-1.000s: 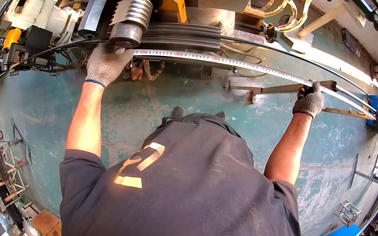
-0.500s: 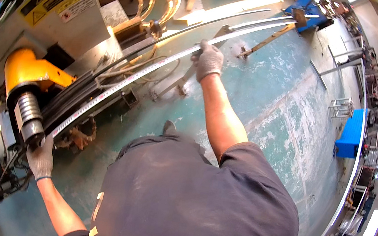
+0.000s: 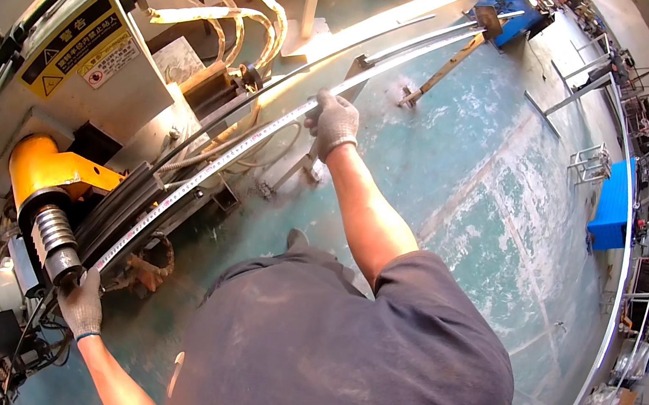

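Stretching a measuring tape (image 3: 211, 162) along a long curved metal strip (image 3: 382, 62), a worker in grey gloves is spanning the rolling machine (image 3: 75, 101). Left hand (image 3: 82, 304) is closing its grip on the tape's near end beside the ribbed steel roller (image 3: 59, 240); right hand (image 3: 333, 122) is clamping the tape against the strip, above the green floor (image 3: 497, 197).
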`<state>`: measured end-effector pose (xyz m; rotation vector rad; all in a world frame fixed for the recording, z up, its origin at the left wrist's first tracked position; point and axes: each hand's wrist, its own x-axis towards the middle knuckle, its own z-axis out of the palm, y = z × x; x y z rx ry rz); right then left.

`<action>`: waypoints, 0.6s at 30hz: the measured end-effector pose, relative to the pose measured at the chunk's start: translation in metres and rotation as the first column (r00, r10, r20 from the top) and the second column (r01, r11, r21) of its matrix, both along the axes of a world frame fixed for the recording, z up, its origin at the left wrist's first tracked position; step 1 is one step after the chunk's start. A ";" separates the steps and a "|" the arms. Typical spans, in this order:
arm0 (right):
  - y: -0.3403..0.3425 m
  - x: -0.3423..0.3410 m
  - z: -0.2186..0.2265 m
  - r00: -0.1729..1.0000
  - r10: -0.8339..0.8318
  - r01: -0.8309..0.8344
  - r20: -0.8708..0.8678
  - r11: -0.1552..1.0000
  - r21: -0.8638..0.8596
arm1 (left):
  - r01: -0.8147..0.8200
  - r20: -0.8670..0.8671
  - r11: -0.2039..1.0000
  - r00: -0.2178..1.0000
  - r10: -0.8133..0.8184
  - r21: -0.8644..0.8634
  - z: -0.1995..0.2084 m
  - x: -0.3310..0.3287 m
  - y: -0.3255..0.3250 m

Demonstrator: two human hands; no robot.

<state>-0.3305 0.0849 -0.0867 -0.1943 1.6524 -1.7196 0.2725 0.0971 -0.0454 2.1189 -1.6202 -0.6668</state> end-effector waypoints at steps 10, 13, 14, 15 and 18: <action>0.051 0.043 0.025 0.984 0.158 -0.141 0.080 0.972 -0.188 | 0.139 -0.014 0.980 0.990 -0.142 -0.145 0.012 -0.017 0.035; 0.062 0.059 0.030 0.982 0.182 -0.168 0.055 0.967 -0.191 | 0.226 0.065 0.939 0.974 -0.217 -0.261 0.013 -0.041 0.048; 0.066 0.066 0.033 0.978 0.197 -0.185 0.063 0.969 -0.162 | 0.188 -0.001 0.954 0.981 -0.193 -0.232 0.018 -0.049 0.051; 0.069 0.073 0.032 0.970 0.242 -0.235 0.035 0.962 -0.142 | 0.154 -0.067 0.967 0.983 -0.171 -0.205 0.024 -0.057 0.052; 0.079 0.103 0.038 0.928 0.366 -0.372 -0.071 0.920 -0.124 | 0.096 -0.200 0.981 0.971 -0.130 -0.170 0.038 -0.094 0.063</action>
